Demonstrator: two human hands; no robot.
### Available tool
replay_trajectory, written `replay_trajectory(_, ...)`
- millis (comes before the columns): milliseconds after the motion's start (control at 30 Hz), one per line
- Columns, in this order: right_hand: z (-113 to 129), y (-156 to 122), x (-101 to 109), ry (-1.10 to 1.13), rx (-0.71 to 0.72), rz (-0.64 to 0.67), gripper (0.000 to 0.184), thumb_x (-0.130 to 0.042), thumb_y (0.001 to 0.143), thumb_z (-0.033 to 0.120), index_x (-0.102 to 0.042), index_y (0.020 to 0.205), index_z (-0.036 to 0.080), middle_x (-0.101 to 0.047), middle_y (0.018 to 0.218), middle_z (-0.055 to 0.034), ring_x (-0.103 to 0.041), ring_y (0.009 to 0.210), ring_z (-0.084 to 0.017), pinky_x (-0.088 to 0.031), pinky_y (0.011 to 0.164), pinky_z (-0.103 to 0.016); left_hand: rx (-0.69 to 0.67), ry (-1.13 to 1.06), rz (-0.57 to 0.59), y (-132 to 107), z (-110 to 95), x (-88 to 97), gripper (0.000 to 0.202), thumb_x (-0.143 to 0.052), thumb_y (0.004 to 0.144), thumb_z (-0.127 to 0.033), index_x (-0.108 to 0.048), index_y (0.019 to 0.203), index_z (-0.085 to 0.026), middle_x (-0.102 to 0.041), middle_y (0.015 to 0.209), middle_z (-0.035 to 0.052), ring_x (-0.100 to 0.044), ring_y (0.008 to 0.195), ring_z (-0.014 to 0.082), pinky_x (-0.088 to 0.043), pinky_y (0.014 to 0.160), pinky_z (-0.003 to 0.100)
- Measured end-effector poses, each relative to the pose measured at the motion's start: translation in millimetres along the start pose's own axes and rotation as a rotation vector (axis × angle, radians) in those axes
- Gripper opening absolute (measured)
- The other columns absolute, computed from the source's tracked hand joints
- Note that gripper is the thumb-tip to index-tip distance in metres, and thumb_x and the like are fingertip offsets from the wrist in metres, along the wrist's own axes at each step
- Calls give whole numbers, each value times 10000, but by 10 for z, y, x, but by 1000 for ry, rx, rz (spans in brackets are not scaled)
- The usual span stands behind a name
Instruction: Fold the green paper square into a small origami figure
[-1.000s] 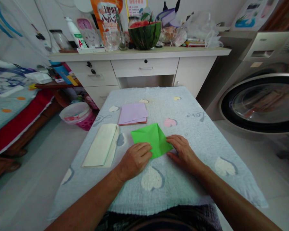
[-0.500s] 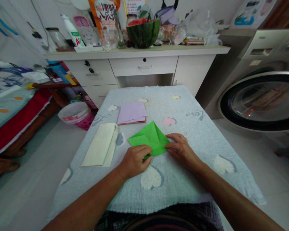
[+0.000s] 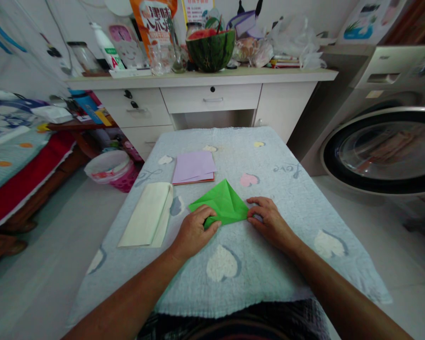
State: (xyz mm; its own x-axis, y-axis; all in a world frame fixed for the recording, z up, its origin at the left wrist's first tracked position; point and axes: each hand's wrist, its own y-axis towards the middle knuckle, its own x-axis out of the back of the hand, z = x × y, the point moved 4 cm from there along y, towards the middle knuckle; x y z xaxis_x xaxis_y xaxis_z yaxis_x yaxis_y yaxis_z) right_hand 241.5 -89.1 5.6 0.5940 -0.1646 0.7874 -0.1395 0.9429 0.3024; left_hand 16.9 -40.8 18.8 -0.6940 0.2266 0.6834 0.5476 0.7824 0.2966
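A green sheet of paper [image 3: 222, 203], partly folded, lies in the middle of the table on a pale blue cloth [image 3: 290, 198] printed with hearts. My left hand [image 3: 194, 231] pinches the sheet's near left edge, and a flap is lifted there. On the right, my right hand [image 3: 271, 219] rests with its fingertips pressed on the paper's right corner, fingers bent and close together.
A lilac and red paper stack [image 3: 194, 166] lies beyond the green sheet, a cream folded paper [image 3: 147, 213] to the left. Behind stands a white desk [image 3: 212, 99] bearing a halved watermelon [image 3: 212, 47], a washing machine [image 3: 386, 146] at right, a bed [image 3: 17, 160] and pink basin [image 3: 111, 167] at left.
The green paper has gone from lying as a flat diamond to a narrower folded shape. My left hand has taken its near edge and lifted it; my right hand stayed at the right corner.
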Motion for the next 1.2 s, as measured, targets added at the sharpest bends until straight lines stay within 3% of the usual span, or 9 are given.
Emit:
replay_trajectory(233,-10,2,-10,-8,-20,6,72,-623,823,155,-672,831,209,-606,1206,-102,-511,1145,-289,-408,974,-536,102,-13,23,13,61,-39,37,-592,811,-214,-565,802,-190,-575,694,-42,-559,653,126,-415,624,237)
replay_trajectory(333,-16,9,-24,-17,-40,6,70,-618,821,154,-664,816,207,-605,1205,-104,-512,1139,-292,-412,962,-539,121,12,-12,3,75,-39,197,-608,795,-207,-556,985,-204,-606,754,-37,-576,659,132,-421,622,242)
replay_trajectory(467,-22,17,-45,-27,-70,10,54,-628,808,161,-654,791,205,-603,1203,-106,-509,1134,-300,-416,946,-540,128,54,-30,-13,73,-41,375,-584,813,-208,-458,1167,-214,-541,679,-67,-525,552,118,-368,541,223)
replay_trajectory(633,-8,17,-51,-29,-71,-14,63,-618,807,160,-643,778,210,-599,1191,-98,-504,1129,-293,-409,947,-531,100,151,-26,-16,70,-65,375,-522,841,-183,-416,1200,-209,-487,648,-75,-513,526,123,-348,520,224)
replay_trajectory(1200,-4,41,-77,-62,-99,-7,49,-651,784,169,-630,754,201,-598,1171,-103,-509,1099,-298,-416,927,-525,121,309,-82,-27,69,-60,366,-533,822,-168,-425,1170,-201,-527,694,-44,-577,593,152,-385,542,250)
